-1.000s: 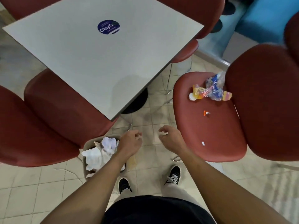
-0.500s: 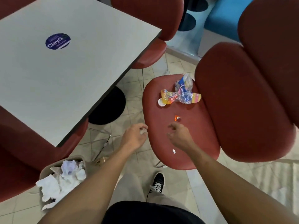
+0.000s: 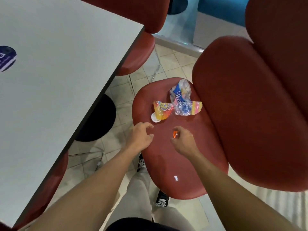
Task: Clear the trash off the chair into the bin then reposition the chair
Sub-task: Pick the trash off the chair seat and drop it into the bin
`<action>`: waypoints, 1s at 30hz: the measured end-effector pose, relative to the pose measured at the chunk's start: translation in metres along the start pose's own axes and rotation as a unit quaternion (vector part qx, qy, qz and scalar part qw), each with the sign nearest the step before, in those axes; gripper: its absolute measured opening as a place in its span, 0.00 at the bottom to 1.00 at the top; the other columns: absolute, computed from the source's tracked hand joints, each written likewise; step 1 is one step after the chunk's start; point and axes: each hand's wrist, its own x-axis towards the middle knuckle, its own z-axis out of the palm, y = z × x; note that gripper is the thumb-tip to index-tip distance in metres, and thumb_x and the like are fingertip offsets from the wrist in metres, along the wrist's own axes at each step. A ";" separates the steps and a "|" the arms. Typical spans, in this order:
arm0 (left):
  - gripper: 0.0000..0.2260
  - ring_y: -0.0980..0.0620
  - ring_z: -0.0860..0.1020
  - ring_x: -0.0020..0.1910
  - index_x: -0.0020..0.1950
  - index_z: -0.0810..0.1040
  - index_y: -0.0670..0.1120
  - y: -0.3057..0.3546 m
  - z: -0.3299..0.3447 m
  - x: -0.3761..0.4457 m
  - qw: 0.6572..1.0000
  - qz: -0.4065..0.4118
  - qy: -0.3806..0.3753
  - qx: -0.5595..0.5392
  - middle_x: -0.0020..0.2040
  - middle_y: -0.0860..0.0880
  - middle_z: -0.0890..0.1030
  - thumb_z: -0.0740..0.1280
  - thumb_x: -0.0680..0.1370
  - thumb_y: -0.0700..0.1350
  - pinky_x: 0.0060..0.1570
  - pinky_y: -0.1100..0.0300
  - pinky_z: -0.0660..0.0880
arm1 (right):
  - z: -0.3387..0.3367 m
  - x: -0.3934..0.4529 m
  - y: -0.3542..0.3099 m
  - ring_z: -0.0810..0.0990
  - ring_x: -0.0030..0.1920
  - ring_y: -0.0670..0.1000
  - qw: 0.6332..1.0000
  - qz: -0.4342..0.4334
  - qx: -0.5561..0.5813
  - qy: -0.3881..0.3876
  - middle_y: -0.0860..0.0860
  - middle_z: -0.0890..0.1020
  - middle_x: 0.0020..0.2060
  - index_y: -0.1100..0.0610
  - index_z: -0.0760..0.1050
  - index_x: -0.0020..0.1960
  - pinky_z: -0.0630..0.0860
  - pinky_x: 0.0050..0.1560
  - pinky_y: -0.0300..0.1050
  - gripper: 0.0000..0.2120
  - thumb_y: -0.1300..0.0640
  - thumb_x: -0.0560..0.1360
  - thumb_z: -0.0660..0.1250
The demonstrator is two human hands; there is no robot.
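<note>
Pinching at the orange scrap (image 3: 175, 134), my right hand (image 3: 184, 142) has reached the chair seat (image 3: 186, 164) from the bin side — whether it truly grips I cannot tell. My left hand (image 3: 141, 136) hovers loosely curled and empty near the seat's front edge, short of the white cap (image 3: 154, 118) and the wrappers (image 3: 179, 102) — so clearing resumes.

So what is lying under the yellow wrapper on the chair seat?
A small white lid or cup pokes out from under the yellow wrapper, resting on the red chair seat. Its covered part cannot be seen.
</note>
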 end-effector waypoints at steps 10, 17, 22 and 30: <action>0.27 0.46 0.73 0.62 0.70 0.68 0.52 -0.008 0.035 0.112 0.991 -0.019 -0.080 0.107 0.63 0.47 0.72 0.71 0.72 0.46 0.59 0.52 0.73 | 0.024 0.091 0.036 0.76 0.60 0.56 0.991 0.127 0.041 -0.003 0.54 0.79 0.59 0.54 0.75 0.63 0.72 0.59 0.45 0.21 0.60 0.70 0.68; 0.35 0.43 0.72 0.63 0.71 0.63 0.48 -0.012 0.072 0.160 0.979 -0.043 -0.072 0.184 0.63 0.45 0.70 0.75 0.69 0.49 0.55 0.49 0.73 | 0.051 0.131 0.070 0.75 0.61 0.55 0.979 0.194 0.062 -0.012 0.54 0.77 0.60 0.51 0.75 0.63 0.71 0.60 0.43 0.24 0.60 0.67 0.69; 0.38 0.42 0.73 0.61 0.69 0.64 0.47 -0.019 0.096 0.180 0.985 -0.057 -0.059 0.152 0.61 0.45 0.69 0.79 0.64 0.52 0.54 0.47 0.74 | 0.067 0.141 0.088 0.76 0.56 0.55 0.974 0.221 0.055 -0.006 0.56 0.72 0.61 0.49 0.74 0.64 0.69 0.55 0.38 0.25 0.60 0.68 0.72; 0.20 0.42 0.75 0.54 0.56 0.75 0.43 -0.034 0.111 0.178 0.992 -0.039 -0.044 0.114 0.54 0.44 0.72 0.75 0.68 0.48 0.55 0.51 0.75 | 0.087 0.135 0.102 0.78 0.49 0.60 0.977 0.212 -0.014 -0.032 0.56 0.72 0.54 0.53 0.77 0.55 0.71 0.45 0.43 0.15 0.66 0.71 0.65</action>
